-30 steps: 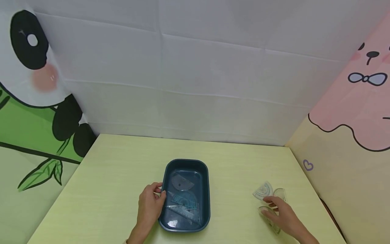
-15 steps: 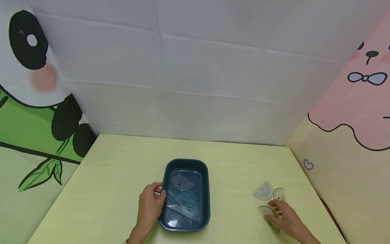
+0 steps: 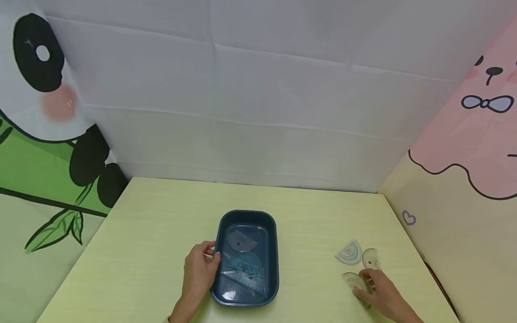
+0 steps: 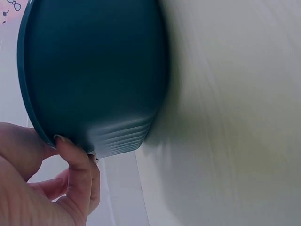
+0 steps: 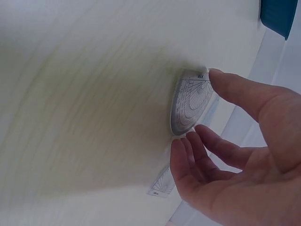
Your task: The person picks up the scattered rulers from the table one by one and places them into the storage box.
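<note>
In the head view my left hand (image 3: 198,271) pinches the left rim of a dark blue plastic tray (image 3: 269,244), thumb on the inside and fingers outside. A clear protractor (image 3: 241,242), a bluish protractor (image 3: 247,263) and a clear set square (image 3: 244,281) lie in it. At the right, my right hand (image 3: 379,289) holds a clear half-round protractor (image 3: 352,280) between thumb and fingertips. The right wrist view shows this protractor (image 5: 190,103) close on the table, thumb at one corner and fingertips at the other edge.
Two more clear protractors lie just beyond the right hand: one to the left (image 3: 349,252), the other protractor (image 3: 370,258) by the fingertips. The pale yellow table (image 3: 161,215) meets a white cloth wall (image 3: 258,112) at the back, with cartoon-printed walls on both sides.
My right hand's fingers have drawn back toward me and closer to the thumb at the near protractor, uncovering more of the one beyond. The left hand and tray stay put.
</note>
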A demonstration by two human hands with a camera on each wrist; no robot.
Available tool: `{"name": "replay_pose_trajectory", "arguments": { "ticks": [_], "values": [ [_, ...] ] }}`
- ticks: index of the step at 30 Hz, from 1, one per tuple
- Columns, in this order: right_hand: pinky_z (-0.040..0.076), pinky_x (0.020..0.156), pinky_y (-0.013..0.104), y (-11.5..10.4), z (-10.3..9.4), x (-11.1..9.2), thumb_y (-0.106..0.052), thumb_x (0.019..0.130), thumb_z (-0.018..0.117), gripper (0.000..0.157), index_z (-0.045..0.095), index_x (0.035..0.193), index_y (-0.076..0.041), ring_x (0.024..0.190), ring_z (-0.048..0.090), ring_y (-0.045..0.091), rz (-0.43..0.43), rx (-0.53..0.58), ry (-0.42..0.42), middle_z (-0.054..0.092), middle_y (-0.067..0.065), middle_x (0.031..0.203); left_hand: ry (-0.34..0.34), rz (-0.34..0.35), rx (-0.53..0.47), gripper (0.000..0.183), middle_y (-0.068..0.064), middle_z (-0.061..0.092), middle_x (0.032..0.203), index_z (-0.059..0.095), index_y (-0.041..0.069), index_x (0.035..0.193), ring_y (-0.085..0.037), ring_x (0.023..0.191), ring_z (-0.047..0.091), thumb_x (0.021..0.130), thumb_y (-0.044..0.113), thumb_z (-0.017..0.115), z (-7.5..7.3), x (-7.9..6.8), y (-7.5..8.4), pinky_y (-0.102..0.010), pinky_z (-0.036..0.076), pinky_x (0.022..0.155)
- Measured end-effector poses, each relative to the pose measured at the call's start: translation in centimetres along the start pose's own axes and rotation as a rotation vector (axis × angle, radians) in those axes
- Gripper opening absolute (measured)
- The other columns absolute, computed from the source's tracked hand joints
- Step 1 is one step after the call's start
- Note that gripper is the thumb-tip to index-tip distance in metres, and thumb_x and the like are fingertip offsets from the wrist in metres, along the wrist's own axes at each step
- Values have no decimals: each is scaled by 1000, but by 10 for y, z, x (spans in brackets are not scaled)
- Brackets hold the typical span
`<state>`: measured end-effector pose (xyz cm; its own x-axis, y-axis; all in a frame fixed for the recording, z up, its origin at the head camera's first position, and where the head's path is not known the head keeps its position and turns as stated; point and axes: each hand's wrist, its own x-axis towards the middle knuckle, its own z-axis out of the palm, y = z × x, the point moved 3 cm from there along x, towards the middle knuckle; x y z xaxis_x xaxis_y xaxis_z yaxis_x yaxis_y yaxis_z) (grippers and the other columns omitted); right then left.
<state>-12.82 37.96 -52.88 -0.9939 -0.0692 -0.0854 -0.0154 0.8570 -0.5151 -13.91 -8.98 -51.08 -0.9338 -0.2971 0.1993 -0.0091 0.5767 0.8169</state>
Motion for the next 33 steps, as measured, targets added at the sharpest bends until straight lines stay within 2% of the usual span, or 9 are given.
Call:
{"name": "replay_pose_trajectory", "arguments": {
  "ticks": [15, 24, 33],
  "values": [
    [53, 83, 41, 5, 4, 3, -14, 82, 86, 44, 64, 115, 4, 96, 61, 22, 36, 21, -33, 65, 8, 108, -4, -6, -4, 24, -8, 64, 85, 73, -4, 109, -15, 68, 56, 86, 0, 74, 0, 1, -1, -31, 46, 64],
    [53, 83, 37, 4, 2, 1, -11, 79, 88, 47, 61, 115, 3, 97, 60, 22, 59, 94, -30, 61, 9, 109, -6, -2, -7, 24, -8, 65, 84, 73, -4, 109, -14, 67, 56, 85, -1, 74, 0, 0, -1, -30, 46, 64],
    [53, 81, 35, 9, 2, 2, -11, 80, 87, 47, 62, 118, 1, 99, 63, 21, 86, 123, -28, 65, 7, 112, 2, 5, -8, 24, -7, 65, 84, 73, -4, 108, -13, 67, 56, 85, -1, 75, 0, 1, -1, -30, 45, 63]
  ]
}}
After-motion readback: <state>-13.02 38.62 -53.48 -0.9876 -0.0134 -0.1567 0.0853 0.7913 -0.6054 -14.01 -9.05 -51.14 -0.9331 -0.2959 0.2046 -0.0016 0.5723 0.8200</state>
